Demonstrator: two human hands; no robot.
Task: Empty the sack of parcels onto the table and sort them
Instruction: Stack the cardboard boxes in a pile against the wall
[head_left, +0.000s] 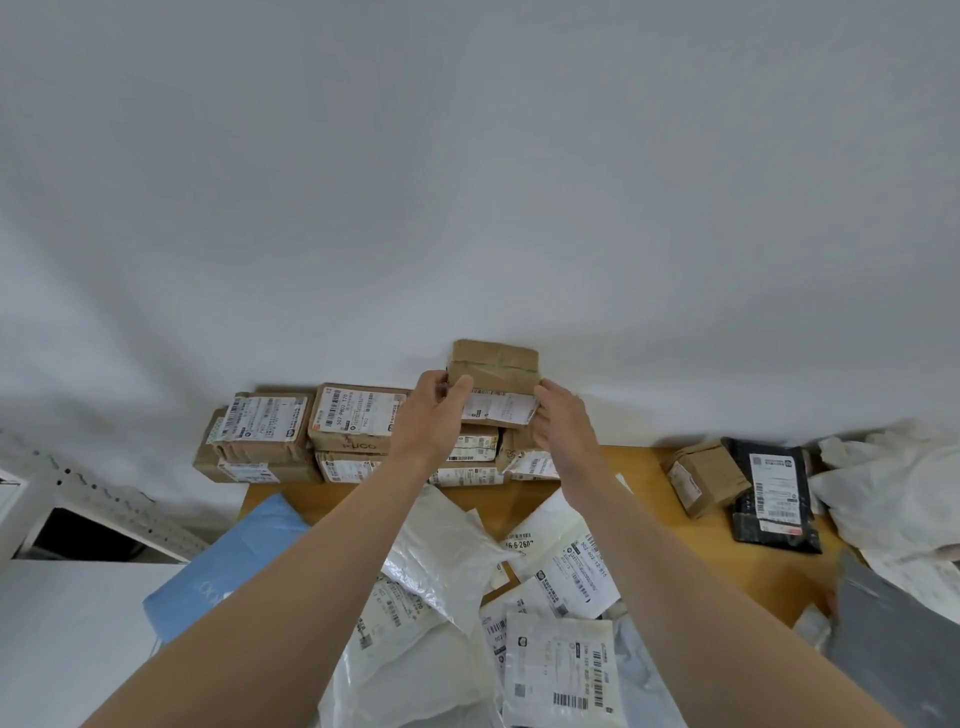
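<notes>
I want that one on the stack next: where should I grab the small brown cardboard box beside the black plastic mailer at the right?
Come from above and grip the small brown cardboard box across its near and far faces. Its top is uncovered, while the black plastic mailer crowds its right side, leaving little finger room there.

A: What's carried by the wood counter (644, 488)?
B: Cardboard boxes (358, 431) are stacked along the far edge. A blue mailer (228, 566) is laid at L; white mailers (561, 670) are piled, overlapping, at near side.
A: R side?
B: Small brown box (706, 478) is set just beside a black mailer (774, 493); a crumpled white sack (893, 488) is seen further R.
</notes>
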